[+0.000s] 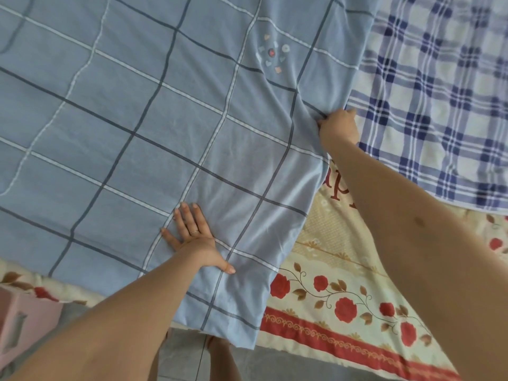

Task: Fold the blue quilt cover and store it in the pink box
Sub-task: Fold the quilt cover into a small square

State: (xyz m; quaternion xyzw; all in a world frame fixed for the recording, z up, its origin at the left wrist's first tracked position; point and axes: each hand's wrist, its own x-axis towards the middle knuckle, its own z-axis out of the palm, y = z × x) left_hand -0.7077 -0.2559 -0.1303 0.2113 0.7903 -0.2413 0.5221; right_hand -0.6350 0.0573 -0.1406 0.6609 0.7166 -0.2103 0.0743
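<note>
Across the floral sheet [343,298] lies the blue quilt cover [165,119], spread nearly flat, with its near corner hanging over the bed's edge toward you. Your left hand [195,237] rests on the cover close to that near edge, palm down, fingers straight and splayed, holding nothing. It reads as an anchor, pinning the cloth so it will not slide when the other side is pulled.

Your right hand [339,126] is at the cover's right edge, fingers curled tight around a bunch of the fabric. Creases run from that grip into the cover, so the cloth there is under tension. I judge you hold it this way to lift that edge and carry it across for a fold. The cover is far from box-sized, so the task seems at an early stage.

Just beyond the cover's right edge lies a plaid cloth [439,105]; whether the cover overlaps it I cannot tell. The pink box [24,320] sits below the cover's near-left edge, beside the bed, handy for storing later.
</note>
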